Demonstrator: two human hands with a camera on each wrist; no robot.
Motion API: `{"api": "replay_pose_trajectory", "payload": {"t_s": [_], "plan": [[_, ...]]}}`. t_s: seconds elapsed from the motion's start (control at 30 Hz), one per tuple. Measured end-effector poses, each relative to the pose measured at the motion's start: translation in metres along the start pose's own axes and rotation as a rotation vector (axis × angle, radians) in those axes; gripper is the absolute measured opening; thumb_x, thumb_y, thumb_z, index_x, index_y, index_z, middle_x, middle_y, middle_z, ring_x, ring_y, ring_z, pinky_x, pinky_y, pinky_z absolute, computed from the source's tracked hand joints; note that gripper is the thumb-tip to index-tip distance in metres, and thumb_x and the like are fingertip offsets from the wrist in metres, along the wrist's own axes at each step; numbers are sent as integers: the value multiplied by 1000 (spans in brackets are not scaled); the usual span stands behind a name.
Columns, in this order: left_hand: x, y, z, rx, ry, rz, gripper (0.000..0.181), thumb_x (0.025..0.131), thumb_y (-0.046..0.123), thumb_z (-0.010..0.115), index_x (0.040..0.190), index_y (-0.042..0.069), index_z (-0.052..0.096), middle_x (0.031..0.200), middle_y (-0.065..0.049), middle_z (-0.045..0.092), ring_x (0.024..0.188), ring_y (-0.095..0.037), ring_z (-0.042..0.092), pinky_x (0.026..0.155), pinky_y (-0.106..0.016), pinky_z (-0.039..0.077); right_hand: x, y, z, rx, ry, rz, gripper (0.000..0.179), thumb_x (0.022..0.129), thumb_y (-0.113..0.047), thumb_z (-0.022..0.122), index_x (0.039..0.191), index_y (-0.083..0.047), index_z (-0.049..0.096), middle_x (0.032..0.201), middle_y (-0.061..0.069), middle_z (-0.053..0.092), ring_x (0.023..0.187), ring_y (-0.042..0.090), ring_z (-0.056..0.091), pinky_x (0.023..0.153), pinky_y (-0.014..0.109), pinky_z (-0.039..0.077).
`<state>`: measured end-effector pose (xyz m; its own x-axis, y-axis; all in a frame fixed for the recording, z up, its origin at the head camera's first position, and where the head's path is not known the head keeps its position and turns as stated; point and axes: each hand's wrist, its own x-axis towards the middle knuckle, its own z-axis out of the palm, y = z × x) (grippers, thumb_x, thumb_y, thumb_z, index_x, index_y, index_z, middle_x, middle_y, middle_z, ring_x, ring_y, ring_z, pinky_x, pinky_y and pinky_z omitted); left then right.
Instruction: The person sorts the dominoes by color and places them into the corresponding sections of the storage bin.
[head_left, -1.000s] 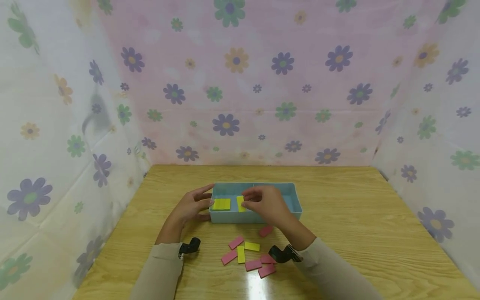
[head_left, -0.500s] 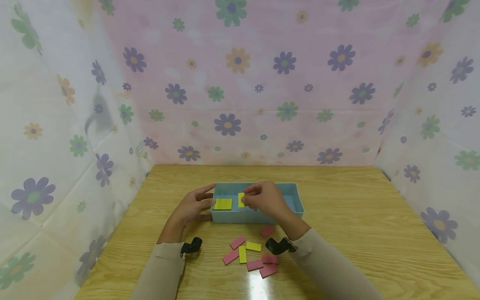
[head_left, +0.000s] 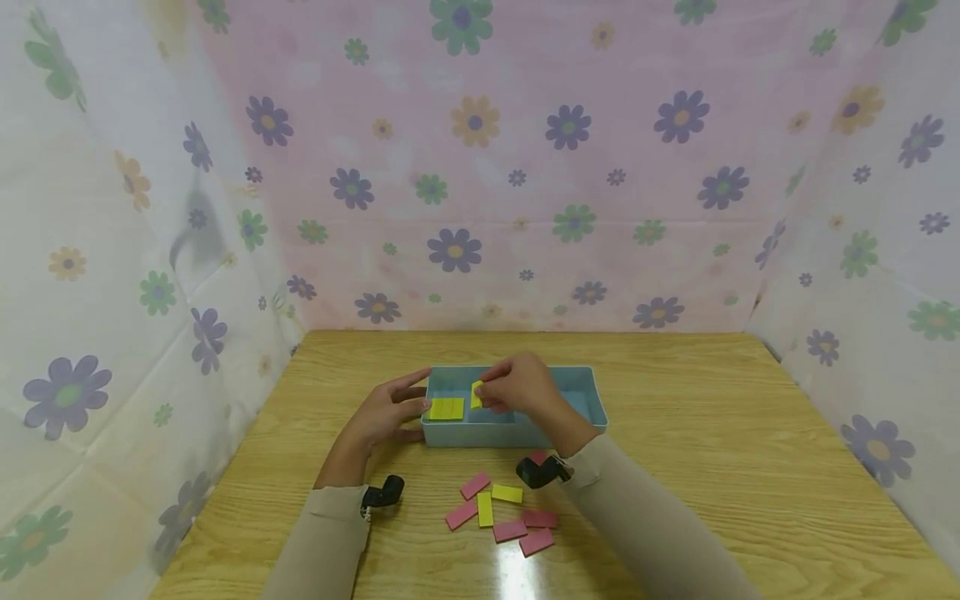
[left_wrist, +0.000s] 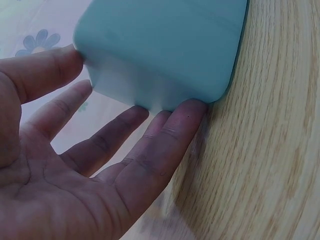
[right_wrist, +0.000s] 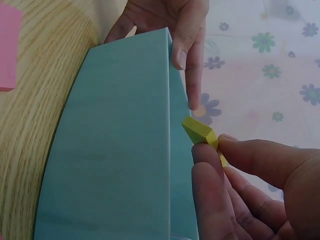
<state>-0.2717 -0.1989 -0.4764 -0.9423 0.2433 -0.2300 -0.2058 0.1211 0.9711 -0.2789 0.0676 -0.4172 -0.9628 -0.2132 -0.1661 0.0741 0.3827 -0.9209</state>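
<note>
In the head view my right hand (head_left: 517, 385) pinches a yellow domino block (head_left: 476, 395) over the light blue box (head_left: 480, 435). The right wrist view shows this yellow domino block (right_wrist: 198, 131) tilted between thumb and fingertips, close by the box's rim. Inside the box, several yellow domino blocks (head_left: 447, 408) lie side by side at the left end. My left hand (head_left: 381, 412) is spread along that end. Up close in the left wrist view, the left hand's fingers (left_wrist: 162, 142) extend fairly straight, their tips against the box's end wall (left_wrist: 135, 80).
On the wooden table (head_left: 675, 500) in front of the box lie loose pink blocks (head_left: 510, 531) and two yellow blocks (head_left: 485, 509). One pink block (head_left: 537, 457) is partly covered by the right wrist camera (head_left: 538, 472). Flower-patterned cloth (head_left: 480, 167) surrounds the table's back and sides.
My right hand has risen slightly and shifted left with the yellow domino block, which now stands more tilted in the fingers. The left hand and the box stay in place.
</note>
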Motion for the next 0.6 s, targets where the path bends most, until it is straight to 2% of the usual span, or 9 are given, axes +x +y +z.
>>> {"api": "replay_pose_trajectory", "payload": {"t_s": [0.23, 0.4, 0.6], "plan": [[-1, 1, 0, -7, -13, 2, 61, 102, 14, 68, 156, 34, 47, 160, -15, 44, 133, -37, 59, 91, -55, 60, 5, -4, 3, -50, 8, 34, 14, 89, -11, 82, 99, -3, 78, 87, 10, 78, 87, 34, 77, 78, 45, 64], [1, 3, -1, -1, -11, 5, 61, 101, 16, 69, 155, 36, 49, 159, -14, 45, 134, -37, 58, 91, -54, 60, 10, -6, 6, -130, 17, 20, 13, 87, -10, 84, 95, -2, 79, 80, 9, 77, 75, 27, 77, 72, 43, 65], [1, 0, -3, 9, -9, 0, 61, 101, 18, 70, 155, 36, 48, 160, -15, 45, 135, -38, 57, 90, -55, 60, 16, -4, 9, -185, 16, 25, 14, 86, -10, 84, 96, -1, 79, 77, 8, 77, 71, 22, 76, 70, 41, 65]]}}
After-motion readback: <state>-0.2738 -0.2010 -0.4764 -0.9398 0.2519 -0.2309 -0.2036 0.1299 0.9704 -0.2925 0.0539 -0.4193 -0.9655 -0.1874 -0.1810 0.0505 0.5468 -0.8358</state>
